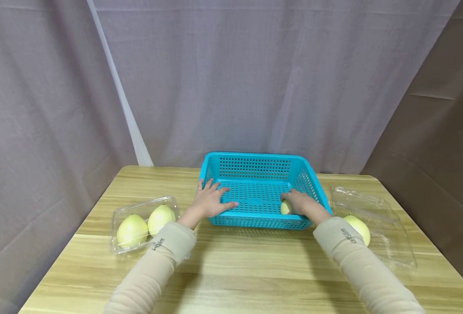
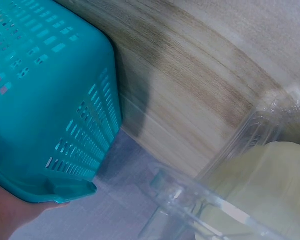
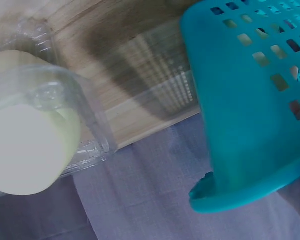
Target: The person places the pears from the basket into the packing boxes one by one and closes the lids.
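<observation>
A blue plastic basket [image 1: 255,221] with slotted walls stands at the back middle of the table. My left hand [image 1: 209,200] is over its left front corner, fingers spread and fairly straight, holding nothing. Inside the basket's right front part, my right hand [image 1: 300,203] has its fingers curled over a pale yellow-green pear [image 1: 285,207]. That hand partly hides the fruit. In the left wrist view, only a bit of the left hand [image 2: 12,210] shows by the basket rim. The right wrist view shows the basket's side [image 3: 245,115], but not the held pear.
On the left, a clear plastic box [image 1: 115,233] holds two pears [image 1: 132,230]. An opened clear clamshell box [image 1: 396,244] lies on the right, with one pear [image 1: 360,229] at its left side. Behind the wooden table [image 1: 251,270] hangs a grey curtain [image 1: 235,87].
</observation>
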{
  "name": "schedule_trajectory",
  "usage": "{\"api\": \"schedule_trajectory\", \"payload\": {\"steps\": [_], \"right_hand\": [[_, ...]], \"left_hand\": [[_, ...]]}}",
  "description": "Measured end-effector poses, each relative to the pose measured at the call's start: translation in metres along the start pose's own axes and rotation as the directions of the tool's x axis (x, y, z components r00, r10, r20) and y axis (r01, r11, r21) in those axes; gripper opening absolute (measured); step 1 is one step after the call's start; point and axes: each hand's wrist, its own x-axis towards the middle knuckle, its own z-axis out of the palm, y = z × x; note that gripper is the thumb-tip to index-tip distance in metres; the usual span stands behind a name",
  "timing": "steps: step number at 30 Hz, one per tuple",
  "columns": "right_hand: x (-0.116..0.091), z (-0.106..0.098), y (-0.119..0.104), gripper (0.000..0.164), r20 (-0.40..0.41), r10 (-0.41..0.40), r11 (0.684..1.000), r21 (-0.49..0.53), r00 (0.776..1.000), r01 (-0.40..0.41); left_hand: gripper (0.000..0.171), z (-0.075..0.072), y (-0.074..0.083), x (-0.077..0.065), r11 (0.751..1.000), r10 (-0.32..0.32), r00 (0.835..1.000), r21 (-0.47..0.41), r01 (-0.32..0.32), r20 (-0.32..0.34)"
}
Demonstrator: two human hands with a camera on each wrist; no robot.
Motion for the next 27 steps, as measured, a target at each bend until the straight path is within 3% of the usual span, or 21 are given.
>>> {"api": "schedule_trajectory", "payload": {"steps": [20, 27], "right_hand": [[-0.002, -0.010, 0.010, 0.048, -0.051, -0.070, 0.997, 0.026, 0.996, 0.072], [-0.003, -0.012, 0.014, 0.051, -0.091, -0.133, 0.989, 0.047, 0.987, 0.138]], "left_hand": [[0.067, -0.003, 0.001, 0.002, 1.000, -0.002, 1.000, 0.006, 0.002, -0.002], [0.069, -0.001, 0.001, 0.000, 1.000, -0.008, 1.000, 0.012, 0.008, 0.001]]}}
